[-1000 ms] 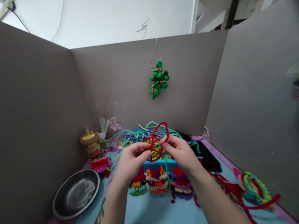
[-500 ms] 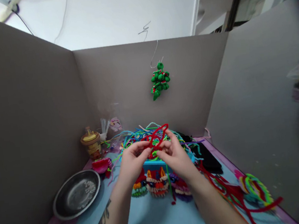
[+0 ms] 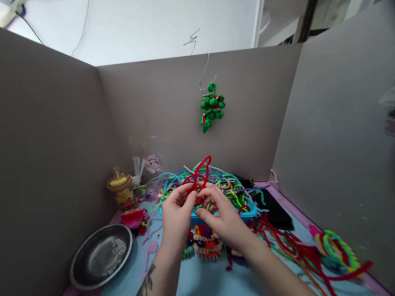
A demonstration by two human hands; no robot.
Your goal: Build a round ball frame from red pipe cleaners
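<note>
A red pipe cleaner (image 3: 206,161), bent into a narrow loop, stands up between my two hands. My left hand (image 3: 176,208) pinches it low down with thumb and fingertips. From the other side, my right hand (image 3: 223,214) has curled fingers at the same spot; its thumb stands a little apart from them. Where the fingers meet, part of the red stem is hidden. Behind the hands, a blue basket (image 3: 249,212) is heaped with many-coloured pipe cleaners (image 3: 232,182). Just below them sits a striped fuzzy figure (image 3: 208,247) in orange and cream.
A metal bowl (image 3: 101,258) with small white bits stands at left, near a lidded cup (image 3: 120,187). Red pipe cleaners (image 3: 307,252) sprawl at right beside a colourful bundle (image 3: 339,250). Grey partitions (image 3: 180,121) enclose the table; a green pipe-cleaner tree (image 3: 212,106) hangs behind.
The red loop has shifted left and turned more upright. My right hand has moved left, closer to my left hand, covering more of the fuzzy figures.
</note>
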